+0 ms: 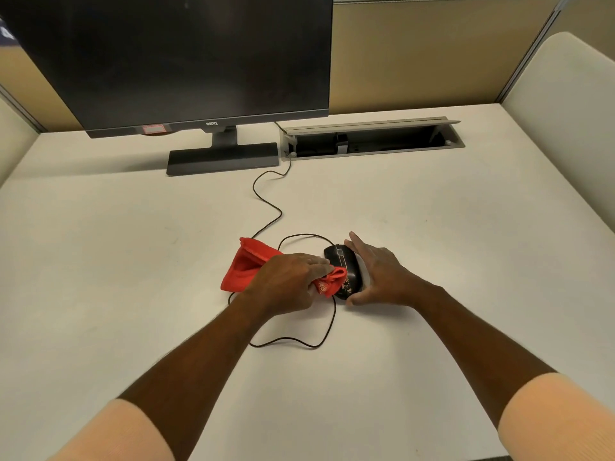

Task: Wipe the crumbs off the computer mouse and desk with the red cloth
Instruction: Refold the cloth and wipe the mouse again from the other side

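Gripping the red cloth (248,271), the left hand (286,281) has its fingers curled around a bunched part of the fabric and presses that bunch against the left flank of the computer mouse (344,271). Most of the cloth trails out behind the hand to the upper left and lies on the white worktop (133,261). Pale specks, apparently crumbs (347,287), show on the near part of the mouse shell, right beside the cloth edge; a few also sit on the cloth fold there. Right hand (379,277) rests against the right side of the mouse: fingers extended and close together along the far side, thumb hooked around the near end, so the mouse is braced between thumb and fingers rather than lifted. Mouse sits flat on the worktop, near its middle, buttons pointing away from the person. Black cable (266,201) runs from the mouse front in a loop over the cloth area, circles toward the person, and another stretch winds back to the open cable tray (372,141) set in the worktop. Dark monitor (173,58) stands at the far left on its flat base, well apart from the mouse. Both forearms carry pale peach sleeves (559,417) near the elbows.
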